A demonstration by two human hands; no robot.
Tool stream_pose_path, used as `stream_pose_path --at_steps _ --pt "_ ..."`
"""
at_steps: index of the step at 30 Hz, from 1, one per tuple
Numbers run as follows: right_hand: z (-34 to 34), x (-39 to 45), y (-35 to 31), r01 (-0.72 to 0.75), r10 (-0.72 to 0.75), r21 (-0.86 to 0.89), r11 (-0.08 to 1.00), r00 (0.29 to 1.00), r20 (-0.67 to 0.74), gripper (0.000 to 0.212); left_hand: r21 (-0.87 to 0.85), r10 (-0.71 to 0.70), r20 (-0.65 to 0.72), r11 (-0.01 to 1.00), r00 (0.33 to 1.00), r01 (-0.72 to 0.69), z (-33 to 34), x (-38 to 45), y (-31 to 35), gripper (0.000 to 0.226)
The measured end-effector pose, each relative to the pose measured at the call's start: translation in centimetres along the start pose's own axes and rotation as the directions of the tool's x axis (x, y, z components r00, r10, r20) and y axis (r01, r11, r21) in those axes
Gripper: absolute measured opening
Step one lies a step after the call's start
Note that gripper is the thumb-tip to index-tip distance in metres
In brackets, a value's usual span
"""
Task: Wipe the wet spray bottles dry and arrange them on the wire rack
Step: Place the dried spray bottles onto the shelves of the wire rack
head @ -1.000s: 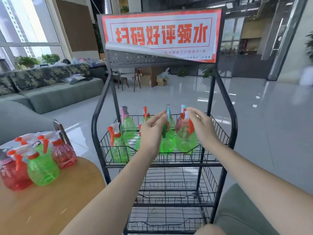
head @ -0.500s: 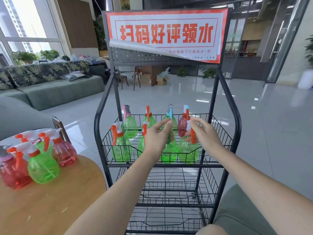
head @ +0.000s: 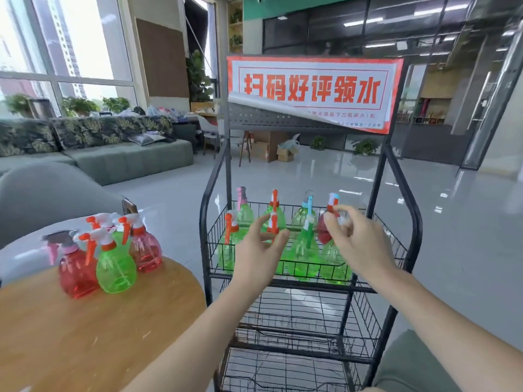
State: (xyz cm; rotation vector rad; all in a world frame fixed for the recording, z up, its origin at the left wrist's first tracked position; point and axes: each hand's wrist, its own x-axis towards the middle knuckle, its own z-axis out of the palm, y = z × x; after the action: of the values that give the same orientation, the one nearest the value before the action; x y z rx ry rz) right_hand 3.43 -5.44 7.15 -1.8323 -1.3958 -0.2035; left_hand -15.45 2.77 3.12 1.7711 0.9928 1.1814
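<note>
The black wire rack (head: 204, 227) stands ahead. Its top basket holds several spray bottles in two rows, mostly green (head: 304, 258), with one red bottle (head: 324, 232) at the back right. My left hand (head: 260, 250) hovers open in front of the middle of the basket, touching nothing. My right hand (head: 358, 244) is at the front right bottle (head: 334, 264), fingers spread around its white spray head. On the round table at left stand a red bottle (head: 76, 274), a green bottle (head: 116, 271) and a pink-red bottle (head: 145, 250), with another green one behind. No cloth is in sight.
The wooden table (head: 85, 335) touches the rack's left side. The rack's lower shelves (head: 297, 321) hold nothing I can see. A red and white sign (head: 311, 91) tops the rack. A grey chair (head: 42, 190), a green sofa (head: 119, 162) and a green cushion (head: 410, 363) surround me.
Both hands have drawn back toward me from the front-row bottles. My left hand has let go of the green bottle's head, and my right hand's fingers have loosened.
</note>
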Motion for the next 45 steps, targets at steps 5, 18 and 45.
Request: stream_pose_path --at_steps 5,18,45 --pt "6.7 -1.2 -8.2 0.129 -0.150 0.135 0.982 0.975 0.162 0.043 0.001 -0.056 -0.253 0.998 0.966 0.058 -10.1 -2.5 -2.2 0.037" --pt "27.2 0.4 -24.6 0.085 -0.226 0.296 0.951 0.847 0.481 0.052 0.195 -0.157 -0.608 0.921 0.778 0.338 -28.0 0.3 -11.4 0.037" --pt "22.0 -4.6 -16.9 -0.414 -0.051 0.708 0.572 0.844 0.534 0.021 -0.322 -0.380 -0.327 0.906 0.865 0.277 -20.8 -5.2 -8.5 0.019"
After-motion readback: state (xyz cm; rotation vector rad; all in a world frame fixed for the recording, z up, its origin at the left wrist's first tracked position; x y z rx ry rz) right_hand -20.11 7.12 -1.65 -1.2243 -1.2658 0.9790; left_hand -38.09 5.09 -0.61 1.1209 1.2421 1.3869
